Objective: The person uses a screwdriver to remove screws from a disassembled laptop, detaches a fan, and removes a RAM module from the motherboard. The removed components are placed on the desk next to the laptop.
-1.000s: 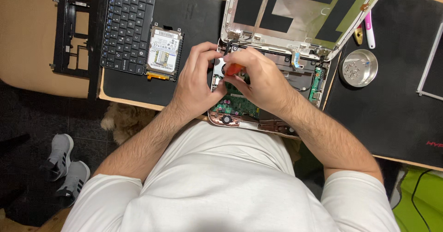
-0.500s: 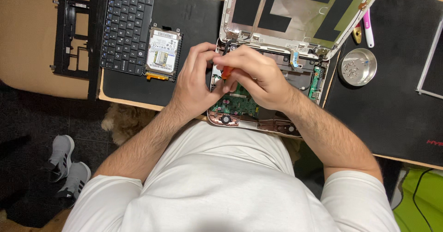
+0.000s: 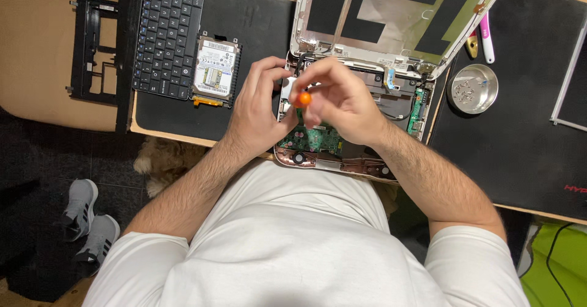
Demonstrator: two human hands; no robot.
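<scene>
A small screwdriver with an orange rounded cap (image 3: 304, 98) stands over the opened silver laptop base (image 3: 342, 133), near the middle of the black bench mat (image 3: 257, 20). The right hand (image 3: 342, 102) has its fingertips pinched around the screwdriver's handle, thumb and forefinger curled shut on it. The left hand (image 3: 260, 108) sits at nine o'clock of the tool, fingers bent and resting against the laptop's left edge; whether it grips anything I cannot tell. A green circuit board (image 3: 315, 139) shows at six o'clock of the hands. At nine o'clock lies a bare silver hard drive (image 3: 215, 70), then a detached black keyboard (image 3: 165, 32). At three o'clock sits a round metal dish of screws (image 3: 472, 88), with a pink-and-white pen (image 3: 486, 38) just beyond.
</scene>
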